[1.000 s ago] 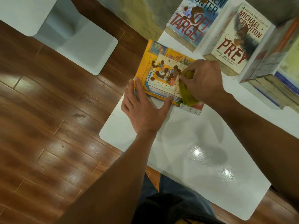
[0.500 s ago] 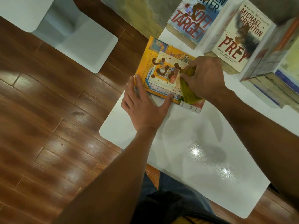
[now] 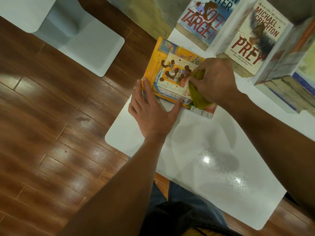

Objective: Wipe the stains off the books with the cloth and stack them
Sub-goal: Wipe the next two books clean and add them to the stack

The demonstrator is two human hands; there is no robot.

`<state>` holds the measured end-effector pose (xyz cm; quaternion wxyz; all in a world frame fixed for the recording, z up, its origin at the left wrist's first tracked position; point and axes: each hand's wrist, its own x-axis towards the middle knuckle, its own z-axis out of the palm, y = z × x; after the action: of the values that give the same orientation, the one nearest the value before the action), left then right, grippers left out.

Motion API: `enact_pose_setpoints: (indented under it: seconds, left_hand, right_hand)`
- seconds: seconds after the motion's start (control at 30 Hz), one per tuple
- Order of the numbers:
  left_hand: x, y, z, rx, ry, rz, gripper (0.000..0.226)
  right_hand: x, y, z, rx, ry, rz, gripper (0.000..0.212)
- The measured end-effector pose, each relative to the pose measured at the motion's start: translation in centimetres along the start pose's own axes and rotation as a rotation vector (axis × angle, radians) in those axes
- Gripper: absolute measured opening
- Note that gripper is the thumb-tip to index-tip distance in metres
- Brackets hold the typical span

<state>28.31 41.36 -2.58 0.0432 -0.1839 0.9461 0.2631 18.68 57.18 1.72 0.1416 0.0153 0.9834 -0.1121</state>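
I'm pinning the yellow book point(image 3: 172, 72) down with my left hand point(image 3: 151, 108), fingers flat and spread along its near edge so it isn't sliding around, since it's hanging partly off the corner of the white table point(image 3: 213, 159). My right hand point(image 3: 216, 80) is bunching the green cloth point(image 3: 198, 92) in a curled grip and pressing it onto the cover right beside the brown stains point(image 3: 172, 72), which are looking mostly untouched. The two paperbacks point(image 3: 201, 23), also blotched, are waiting farther back beside a stack of books point(image 3: 289, 79), so I'm guessing stacking is a long way off.
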Motion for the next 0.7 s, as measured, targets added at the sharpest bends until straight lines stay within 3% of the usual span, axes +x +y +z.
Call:
enact_pose_setpoints:
  seconds: [0.1, 0.23, 0.37, 0.5, 0.63, 0.7]
  left_hand:
    - [-0.2, 0.1, 0.0, 0.005, 0.008, 0.010, 0.112]
    - [0.0, 0.1, -0.1, 0.009, 0.001, 0.004, 0.112]
    - [-0.1, 0.1, -0.1, 0.000, 0.009, 0.012, 0.112]
    - [0.0, 0.1, 0.0, -0.008, -0.002, 0.004, 0.112]
    - [-0.1, 0.0, 0.1, 0.004, 0.012, 0.016, 0.112]
    - [0.0, 0.0, 0.1, 0.009, 0.012, 0.012, 0.111]
  right_hand:
    - [-0.9, -0.2, 0.1, -0.022, -0.054, -0.130, 0.025]
    - [0.1, 0.1, -0.2, 0.003, 0.006, -0.001, 0.027]
    - [-1.1, -0.3, -0.2, 0.012, -0.055, -0.189, 0.025]
    - [0.0, 0.5, -0.8, 0.017, 0.014, -0.011, 0.028]
    - [-1.4, 0.4, -0.5, -0.008, -0.079, -0.244, 0.027]
    - [-0.2, 1.1, -0.9, 0.023, -0.031, -0.101, 0.029]
